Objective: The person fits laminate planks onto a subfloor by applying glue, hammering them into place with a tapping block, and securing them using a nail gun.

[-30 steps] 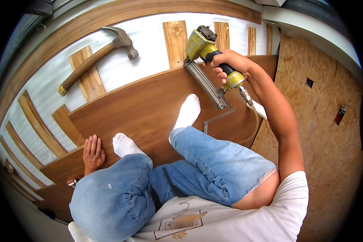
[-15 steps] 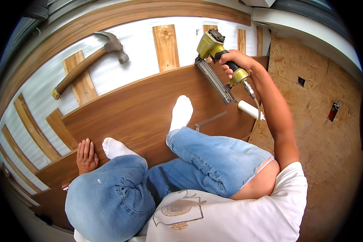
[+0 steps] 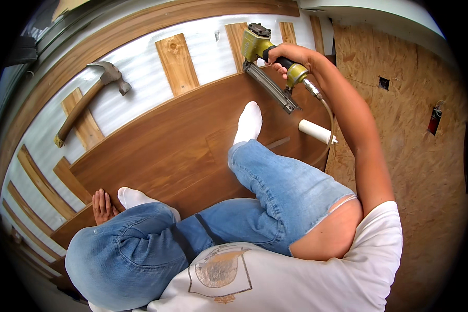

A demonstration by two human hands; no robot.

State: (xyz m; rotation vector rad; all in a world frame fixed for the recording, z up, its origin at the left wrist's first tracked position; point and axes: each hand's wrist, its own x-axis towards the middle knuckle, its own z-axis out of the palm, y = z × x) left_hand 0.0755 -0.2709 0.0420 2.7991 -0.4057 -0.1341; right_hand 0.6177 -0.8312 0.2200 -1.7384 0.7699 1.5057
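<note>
On the brown boards point(image 3: 166, 140), a person in white socks sits with knees bent. The right hand point(image 3: 294, 55) is curled tight around the black grip of a green nail gun point(image 3: 257, 46). The nail gun is over the far edge of the boards, near a strip of pale wood. I can't tell if its nose touches the board. A thin hose point(image 3: 329, 117) comes out of the back end of its handle and bends down past a white bottle point(image 3: 313, 130), which lies on its side on the boards.

Away to the left, the left hand point(image 3: 103, 208) lies flat, palm down, with its fingers side by side, near the left foot point(image 3: 134, 198). Past the boards is a white sheet point(image 3: 135, 99) with pale wood strips point(image 3: 177, 65) on it. A hammer point(image 3: 86, 101) lies there, its handle across one strip. Over to the right is chipboard point(image 3: 400, 171) with a small dark hole point(image 3: 384, 83).
</note>
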